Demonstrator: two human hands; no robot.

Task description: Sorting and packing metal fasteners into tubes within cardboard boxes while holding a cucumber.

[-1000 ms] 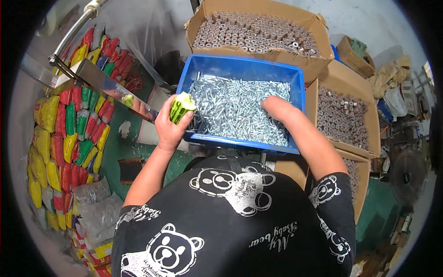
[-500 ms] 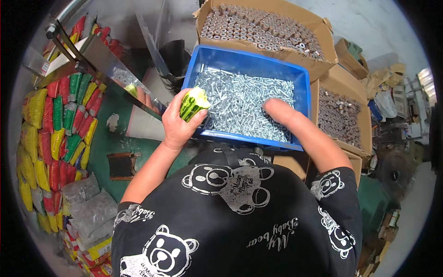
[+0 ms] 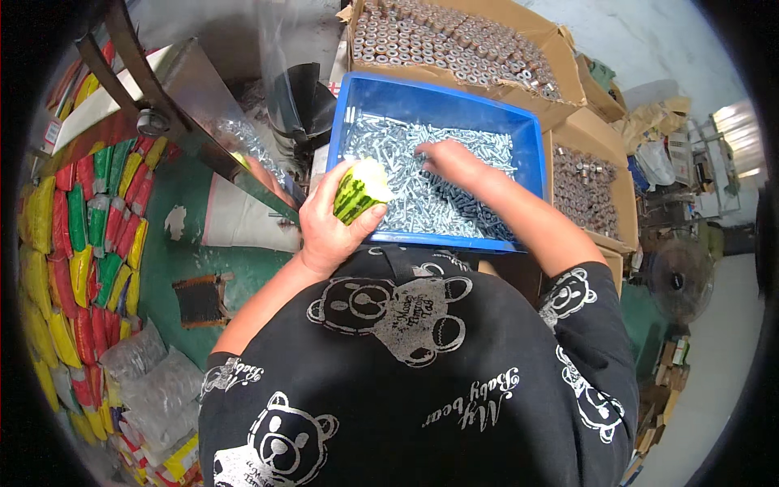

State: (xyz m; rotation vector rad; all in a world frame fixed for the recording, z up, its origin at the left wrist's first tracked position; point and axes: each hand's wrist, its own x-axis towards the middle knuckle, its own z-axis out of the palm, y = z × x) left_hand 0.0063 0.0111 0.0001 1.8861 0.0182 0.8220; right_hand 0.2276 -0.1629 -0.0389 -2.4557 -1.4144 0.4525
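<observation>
My left hand (image 3: 329,223) is closed around a chunk of green-striped melon (image 3: 357,193), its pale bitten flesh turned up, beside the left wall of a blue plastic bin (image 3: 438,241). Small silvery metal pins or screws (image 3: 385,150) lie loose in a thick layer inside the bin. Over the middle of this layer is my right hand (image 3: 453,162), its fingers bent and closed, pointing left. What sits between those fingertips, if anything, is too small to make out. The forearm's dark shadow covers pins at the bin's right.
Cardboard boxes of small metal cylinders stand behind (image 3: 454,45) and right (image 3: 584,195) of the bin. A shiny metal chute (image 3: 235,154) slopes down at the left. Red, green and yellow bags (image 3: 89,252) are stacked at far left; a fan (image 3: 680,280) stands at right.
My right hand has moved left and slightly farther over the pins, and its fingers now point left. My left hand still holds the melon. The view has shifted a little.
</observation>
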